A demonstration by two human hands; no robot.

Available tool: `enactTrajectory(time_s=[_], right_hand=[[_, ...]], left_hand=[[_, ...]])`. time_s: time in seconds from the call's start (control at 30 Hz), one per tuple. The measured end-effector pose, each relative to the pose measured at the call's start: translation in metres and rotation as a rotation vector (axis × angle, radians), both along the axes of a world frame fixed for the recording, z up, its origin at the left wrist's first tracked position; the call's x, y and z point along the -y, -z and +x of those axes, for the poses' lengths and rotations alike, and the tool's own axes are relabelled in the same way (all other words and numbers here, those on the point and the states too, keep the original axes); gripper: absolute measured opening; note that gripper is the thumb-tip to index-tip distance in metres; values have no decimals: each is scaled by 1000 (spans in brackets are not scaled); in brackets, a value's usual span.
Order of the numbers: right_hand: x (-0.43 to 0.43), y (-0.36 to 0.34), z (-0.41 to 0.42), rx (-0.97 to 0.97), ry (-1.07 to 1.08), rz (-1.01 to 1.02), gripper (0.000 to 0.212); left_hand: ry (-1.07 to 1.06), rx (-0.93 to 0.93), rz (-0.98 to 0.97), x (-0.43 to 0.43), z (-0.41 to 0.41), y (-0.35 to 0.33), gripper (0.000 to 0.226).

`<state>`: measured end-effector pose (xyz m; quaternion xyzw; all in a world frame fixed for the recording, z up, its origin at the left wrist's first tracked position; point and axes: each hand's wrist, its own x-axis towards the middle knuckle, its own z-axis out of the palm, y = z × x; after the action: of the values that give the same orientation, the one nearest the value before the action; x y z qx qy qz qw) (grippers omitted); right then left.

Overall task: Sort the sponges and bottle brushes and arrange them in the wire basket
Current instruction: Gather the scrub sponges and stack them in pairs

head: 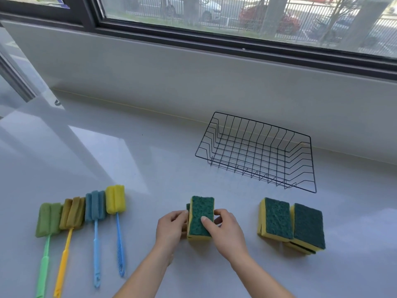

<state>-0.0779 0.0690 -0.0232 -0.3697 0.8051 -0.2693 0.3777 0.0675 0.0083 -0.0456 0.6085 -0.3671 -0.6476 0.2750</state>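
Rectangular yellow foam sponges (200, 216) faced dark green; black wire basket (257, 151); green-handled green foam brush (48, 219), yellow-handled ochre brush (72, 212), pale-blue-handled teal brush (95, 205), blue-handled yellow brush (115, 198).

Glossy, smooth pale grey countertop (150, 168) reflected window light. Black thin-wire metal basket (257, 151) sat on it. Nearer: yellow foam sponges with rough green scouring faces (277, 218); foam-headed brushes with smooth plastic handles (95, 233).

Four bottle brushes (94, 206) left, green-yellow sponges (277, 218) centre-right, black wire basket (262, 124) beyond
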Motion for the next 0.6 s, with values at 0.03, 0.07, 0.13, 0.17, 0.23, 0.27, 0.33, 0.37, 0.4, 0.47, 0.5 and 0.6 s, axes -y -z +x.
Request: enactTrajectory(time_s=[0.03,0.07,0.13,0.17,0.23,0.27,0.33,0.37,0.4,0.47,0.5,0.6], right_hand=[[0,-2,-1,24,-16,15,45],[0,-4,-3,51,-27,23,44],[-2,-10,-7,52,-43,19,41],[-3,-12,-11,0,-63,12,39],[-9,-18,-22,-166,-121,-13,43],[-12,-22,-29,-219,-126,-38,48],[-19,-33,-46,-227,-80,-122,45],[-23,-39,-56,-225,-48,-174,39],[-28,-44,-67,-237,-17,-221,34],[-37,-53,-92,-337,24,-290,29],[-42,-56,-105,-424,28,-301,31],[-54,-59,-137,-600,-99,-135,62]], left_hand=[[58,-10,2,-1,-1,-3,27],[122,-13,-11,-2,-4,-5,32],[224,8,-84,-6,-13,-10,37],[255,33,-123,-8,-19,-11,35],[278,88,-155,-9,-33,-12,16],[287,104,-162,-8,-39,-12,11],[321,118,-166,-5,-54,-13,12],[345,118,-164,-4,-61,-13,11],[368,119,-161,-2,-69,-13,13],[403,127,-152,-1,-82,-12,31],[414,137,-149,-2,-88,-12,42],[444,165,-157,-4,-104,-12,61]])
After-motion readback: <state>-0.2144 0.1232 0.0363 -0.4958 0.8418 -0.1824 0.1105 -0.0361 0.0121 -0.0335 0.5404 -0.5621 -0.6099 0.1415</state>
